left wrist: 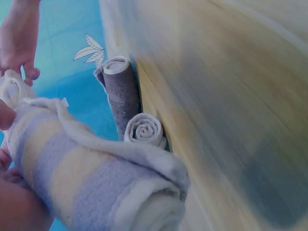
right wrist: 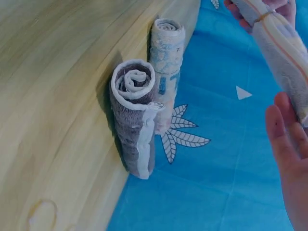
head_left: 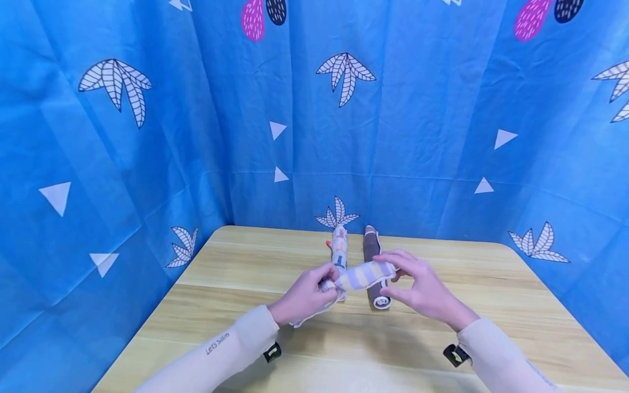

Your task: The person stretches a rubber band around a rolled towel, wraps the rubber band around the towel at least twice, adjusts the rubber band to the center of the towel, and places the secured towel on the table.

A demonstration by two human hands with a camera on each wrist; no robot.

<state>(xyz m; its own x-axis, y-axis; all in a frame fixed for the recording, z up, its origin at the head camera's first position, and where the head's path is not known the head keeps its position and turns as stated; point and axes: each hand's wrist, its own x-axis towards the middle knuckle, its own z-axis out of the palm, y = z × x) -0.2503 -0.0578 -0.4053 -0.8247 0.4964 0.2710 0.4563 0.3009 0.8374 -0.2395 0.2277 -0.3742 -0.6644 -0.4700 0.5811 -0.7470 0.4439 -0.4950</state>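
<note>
The left hand [head_left: 312,289] grips a striped towel roll [head_left: 366,275] around its middle, above the table [head_left: 221,273]; the right hand [head_left: 417,278] is spread wide at one end, contact unclear. Beyond lie a patterned roll [head_left: 339,248] and a brown roll [head_left: 372,248], with a blue curtain [head_left: 417,109] behind.

On my head feed, I have the table [head_left: 231,262] ahead, with the curtain [head_left: 319,142] behind it and along its left and right sides. On the table, the left roll [head_left: 339,248] and the right roll [head_left: 371,249] lie side by side, slightly apart, lengthwise toward the back edge. I see the held roll [head_left: 365,275] crossing over both, between the left hand [head_left: 309,295] and the right hand [head_left: 419,281].
</note>
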